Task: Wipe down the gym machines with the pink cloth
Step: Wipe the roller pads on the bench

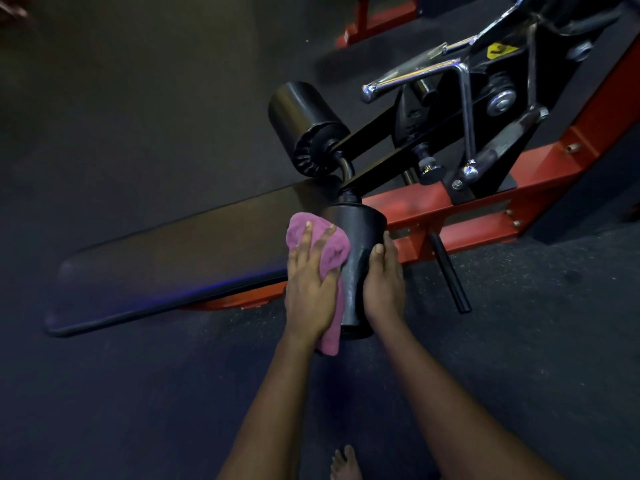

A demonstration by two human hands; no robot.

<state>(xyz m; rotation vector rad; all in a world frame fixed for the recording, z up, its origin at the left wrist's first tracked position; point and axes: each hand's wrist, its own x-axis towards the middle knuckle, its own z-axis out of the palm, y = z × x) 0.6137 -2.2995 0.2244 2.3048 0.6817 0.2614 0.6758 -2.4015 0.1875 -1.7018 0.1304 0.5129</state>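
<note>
The pink cloth (329, 252) is pressed against the left side of a black roller pad (356, 258) on a red-framed gym machine (450, 216). My left hand (310, 289) lies flat over the cloth with straight fingers. On the pad's right side my right hand (382, 285) wraps round the roller, thumb on top. A tail of the cloth hangs below my left wrist.
A long black bench pad (166, 258) stretches to the left. A second roller pad (308, 126) sits higher up, with chrome handles (415, 76) and black linkage behind. A black peg (450, 275) juts toward me. Dark rubber floor (138, 393) all around; a bare foot (344, 462) at the bottom.
</note>
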